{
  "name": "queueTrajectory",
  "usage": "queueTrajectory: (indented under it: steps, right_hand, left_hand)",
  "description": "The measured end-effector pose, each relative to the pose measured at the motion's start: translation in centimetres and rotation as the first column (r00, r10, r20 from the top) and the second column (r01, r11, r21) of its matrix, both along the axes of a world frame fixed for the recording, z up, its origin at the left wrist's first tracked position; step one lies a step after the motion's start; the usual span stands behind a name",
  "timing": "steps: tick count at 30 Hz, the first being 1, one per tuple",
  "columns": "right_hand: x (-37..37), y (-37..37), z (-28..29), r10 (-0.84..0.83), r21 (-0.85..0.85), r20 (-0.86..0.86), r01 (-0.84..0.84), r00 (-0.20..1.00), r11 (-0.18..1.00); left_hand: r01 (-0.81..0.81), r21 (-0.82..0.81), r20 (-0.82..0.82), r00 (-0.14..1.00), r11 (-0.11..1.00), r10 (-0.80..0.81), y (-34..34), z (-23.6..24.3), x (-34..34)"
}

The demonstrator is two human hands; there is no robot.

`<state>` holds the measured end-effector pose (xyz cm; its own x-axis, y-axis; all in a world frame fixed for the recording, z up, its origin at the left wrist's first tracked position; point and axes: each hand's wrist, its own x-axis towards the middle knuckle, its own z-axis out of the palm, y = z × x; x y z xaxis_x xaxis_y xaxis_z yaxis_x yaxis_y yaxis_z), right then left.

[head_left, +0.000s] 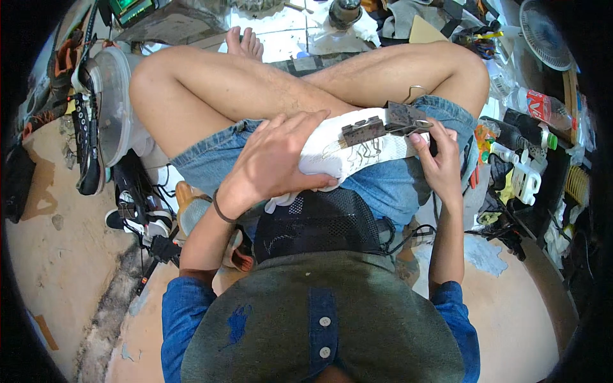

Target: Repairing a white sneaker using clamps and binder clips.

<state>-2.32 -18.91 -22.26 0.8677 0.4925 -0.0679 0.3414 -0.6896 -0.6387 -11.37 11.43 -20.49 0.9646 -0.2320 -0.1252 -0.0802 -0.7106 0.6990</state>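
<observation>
Across my lap lies a white fabric piece, shaped like a shoe (329, 148), with thin dark lines drawn on its side. My left hand (274, 150) holds its left part, thumb pressed on the near edge and fingers over the top. Two dark clamping pieces sit along its upper edge: a worn dark block (363, 131) and, to the right, a black binder clip (405, 116) with wire handles. My right hand (440, 150) is closed around the right end, its thumb beside the clip's wire handle. The underside is hidden.
Dark mesh fabric (319, 223) lies on my lap near my waist. To the left are a clear round plastic tub (115, 108) and a black sandal (89, 143). Right of me are a plastic bottle (543, 108), a white jug (529, 179) and a fan (544, 35). A dark jar (345, 13) stands ahead.
</observation>
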Motion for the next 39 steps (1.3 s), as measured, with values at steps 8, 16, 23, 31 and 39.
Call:
queueTrajectory:
  steps: [8,16,23,31,39]
  right_hand:
    - [-0.2,0.2,0.0,-0.031,0.02,0.031,0.031,0.999,0.999]
    - [-0.1,0.0,-0.1,0.007,0.088,0.041,-0.01,0.999,0.996]
    - [0.1,-0.5,0.8,-0.023,0.019,0.107,0.021,0.994,1.0]
    - [1.1,-0.6,1.8,-0.066,0.321,-0.108,0.098,0.992,0.942]
    - [9.6,-0.9,2.0,-0.065,0.446,-0.043,0.077,0.997,0.891]
  left_hand:
    - [-0.076,0.011,-0.028,0.997,0.997,0.077,-1.1,-0.1,0.0]
    - [-0.084,0.099,-0.064,0.994,0.991,0.091,-1.7,1.2,-0.2]
    - [-0.02,0.057,0.015,1.0,0.998,0.019,-1.0,0.8,0.5]
    - [-0.199,-0.153,-0.175,0.97,0.968,0.171,0.3,0.8,0.1]
    - [-0.561,-0.675,-0.333,0.811,0.479,0.481,6.9,-4.1,-5.6]
